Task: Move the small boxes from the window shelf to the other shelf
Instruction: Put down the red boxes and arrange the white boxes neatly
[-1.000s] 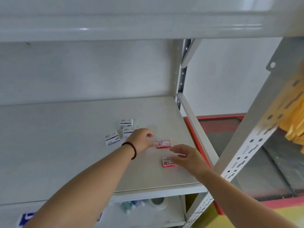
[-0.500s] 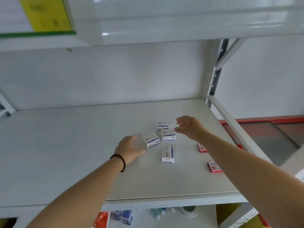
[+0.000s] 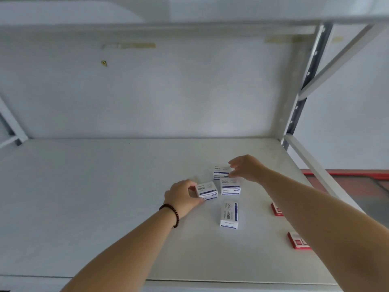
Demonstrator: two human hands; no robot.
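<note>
- Spanning the whole view, the white shelf board [image 3: 84, 207] carries every box, all grouped right of its middle.
- Reaching in from below, both forearms end at the white-and-blue cluster; the right arm crosses in front of two red boxes, one nearer the back [image 3: 276, 209] and one toward the front edge [image 3: 295, 241], partly hiding both.
- Left hand [image 3: 182, 199], a dark bead bracelet [image 3: 171, 213] at its wrist, has fingers and thumb curled round the left box [image 3: 206, 190].
- Right hand [image 3: 247, 168] pinches the right end of the rear box [image 3: 221, 171].
- Between those hands, the middle box [image 3: 230, 186] lies untouched, touching the rear box.
- Nearest the viewer, the front box [image 3: 229, 214] lies apart, its long axis running front to back; neither hand is at it, though the left looks closer, so it probably waits for another trip.
</note>
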